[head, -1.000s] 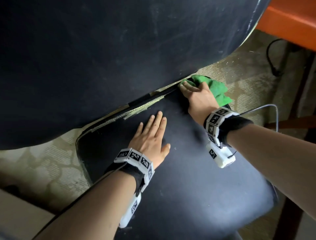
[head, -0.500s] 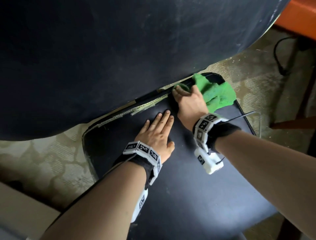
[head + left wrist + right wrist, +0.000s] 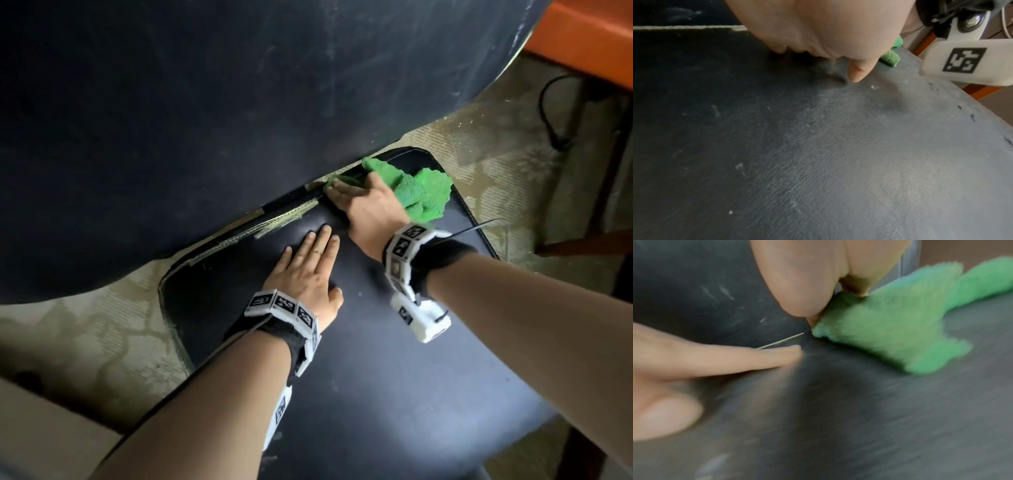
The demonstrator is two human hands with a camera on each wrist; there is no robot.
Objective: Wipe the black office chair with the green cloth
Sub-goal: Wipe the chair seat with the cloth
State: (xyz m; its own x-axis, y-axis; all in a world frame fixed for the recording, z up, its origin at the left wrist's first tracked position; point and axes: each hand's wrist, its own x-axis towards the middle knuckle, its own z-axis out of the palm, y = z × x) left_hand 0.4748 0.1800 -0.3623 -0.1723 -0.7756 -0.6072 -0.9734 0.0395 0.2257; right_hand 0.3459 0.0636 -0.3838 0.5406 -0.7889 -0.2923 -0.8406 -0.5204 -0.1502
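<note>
The black office chair fills the head view, its backrest (image 3: 239,120) above and its seat (image 3: 376,394) below. My right hand (image 3: 363,202) holds the green cloth (image 3: 424,195) bunched under it, fingers bent over it and pressing it into the crease between seat and backrest. Most of the cloth sticks out to the right of the hand. The right wrist view shows the cloth (image 3: 890,337) under my fingertips, blurred. My left hand (image 3: 308,267) lies flat on the seat with straight fingers, just left of the right hand, and holds nothing. Dusty streaks mark the seat (image 3: 838,162).
A torn pale seam (image 3: 274,222) runs along the seat's rear edge. Patterned carpet (image 3: 85,335) surrounds the chair. An orange desk (image 3: 589,44), a black cable (image 3: 548,113) and a wooden rail (image 3: 582,243) stand at the right. A beige surface (image 3: 41,428) sits at the lower left.
My right hand has slid the cloth leftward along the crease, closer to my left hand's fingertips. The left hand has stayed flat on the seat.
</note>
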